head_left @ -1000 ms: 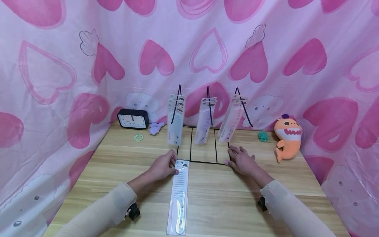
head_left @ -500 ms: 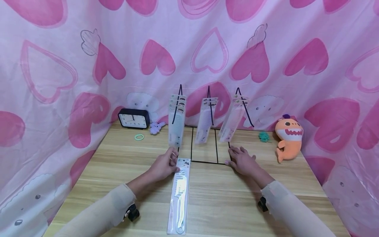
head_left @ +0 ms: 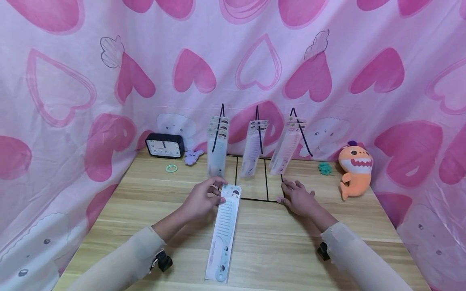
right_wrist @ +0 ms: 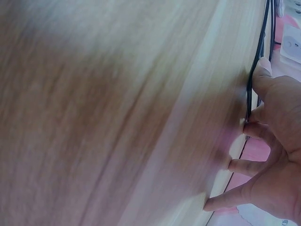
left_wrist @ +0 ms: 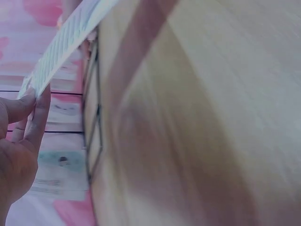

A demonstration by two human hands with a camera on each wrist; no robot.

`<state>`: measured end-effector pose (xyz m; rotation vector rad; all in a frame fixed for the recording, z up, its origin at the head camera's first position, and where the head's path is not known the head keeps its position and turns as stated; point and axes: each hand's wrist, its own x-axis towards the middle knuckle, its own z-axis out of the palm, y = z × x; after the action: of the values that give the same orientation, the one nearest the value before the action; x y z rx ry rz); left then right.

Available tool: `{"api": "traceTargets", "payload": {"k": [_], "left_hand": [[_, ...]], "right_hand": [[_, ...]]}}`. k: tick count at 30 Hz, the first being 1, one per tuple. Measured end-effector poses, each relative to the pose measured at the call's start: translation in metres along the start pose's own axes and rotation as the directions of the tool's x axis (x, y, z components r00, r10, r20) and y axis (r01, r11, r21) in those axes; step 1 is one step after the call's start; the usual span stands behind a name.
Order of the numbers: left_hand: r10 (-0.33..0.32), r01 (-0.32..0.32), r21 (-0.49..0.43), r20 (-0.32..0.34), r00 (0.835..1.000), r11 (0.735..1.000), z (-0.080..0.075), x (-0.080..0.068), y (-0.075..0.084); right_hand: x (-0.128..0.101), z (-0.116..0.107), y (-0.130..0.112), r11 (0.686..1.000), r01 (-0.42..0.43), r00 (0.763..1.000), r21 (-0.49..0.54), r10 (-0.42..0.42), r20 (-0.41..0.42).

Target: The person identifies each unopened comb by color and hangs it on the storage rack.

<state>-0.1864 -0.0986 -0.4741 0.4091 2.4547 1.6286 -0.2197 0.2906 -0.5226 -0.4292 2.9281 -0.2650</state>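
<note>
One packaged comb point(head_left: 226, 226) is pinched at its header by the left hand point(head_left: 201, 199), far end tilting up off the desk point(head_left: 276, 246) toward the wire rack point(head_left: 257, 133); right hand point(head_left: 297, 197) rests flat at the rack's base with fingers spread; next, judging by this, the header hole must meet a hook.

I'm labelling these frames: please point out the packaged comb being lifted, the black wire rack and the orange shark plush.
packaged comb point(head_left: 226, 220), head view, on the comb's teeth.
black wire rack point(head_left: 251, 199), head view, on its front base wire.
orange shark plush point(head_left: 354, 166), head view, on its mouth.
</note>
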Motion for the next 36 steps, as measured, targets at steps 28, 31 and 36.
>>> {"api": "traceTargets", "payload": {"k": [28,31,36], "left_hand": [[0.403,-0.395,0.106,-0.402,0.822,0.913,-0.06,-0.01,0.075],[0.398,-0.39,0.105,-0.399,0.826,0.915,-0.061,-0.008,0.076],[0.395,-0.378,0.122,-0.384,0.835,0.918,-0.062,-0.003,0.075]], "right_hand": [[-0.001,0.0,0.001,1.0,0.015,1.0,0.003,-0.015,-0.01],[-0.001,0.0,0.001,1.0,0.014,1.0,0.003,-0.014,-0.006],[0.0,0.0,0.001,1.0,0.011,1.0,0.002,-0.011,0.002]]}}
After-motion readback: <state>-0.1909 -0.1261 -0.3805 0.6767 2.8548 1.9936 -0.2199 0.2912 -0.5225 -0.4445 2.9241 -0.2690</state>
